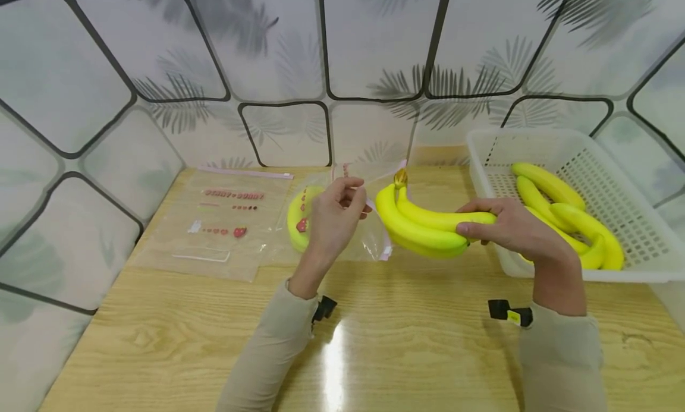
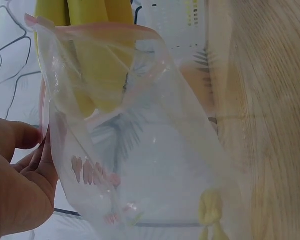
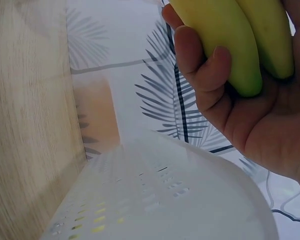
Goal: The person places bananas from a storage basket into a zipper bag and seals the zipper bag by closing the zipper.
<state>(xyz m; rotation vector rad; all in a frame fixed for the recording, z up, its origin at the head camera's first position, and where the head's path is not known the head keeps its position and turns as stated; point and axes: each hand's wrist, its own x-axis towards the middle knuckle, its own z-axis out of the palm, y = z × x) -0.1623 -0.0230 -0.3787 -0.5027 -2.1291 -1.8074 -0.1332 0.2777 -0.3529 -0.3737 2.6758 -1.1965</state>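
Observation:
My left hand (image 1: 337, 213) pinches the edge of a clear zip bag (image 1: 369, 239) with a pink closure strip; the left wrist view shows thumb and fingers on that edge. A bunch of yellow bananas (image 1: 423, 222) is held by its greenish tip end in my right hand (image 1: 497, 227), stem pointing left toward the bag. In the left wrist view, bananas (image 2: 90, 55) show partly through the film by the bag's rim; whether they are inside, I cannot tell. Curled fingers (image 3: 215, 70) wrap the bunch in the right wrist view.
At right, a white perforated basket (image 1: 642, 222) holds several more bananas (image 1: 583, 222). A printed clear zip bag (image 1: 214, 222) lies flat at left on the wooden table (image 1: 401, 340). Beside it, something yellow (image 1: 296, 219) shows through printed film. Patterned sheeting (image 1: 374, 43) stands behind.

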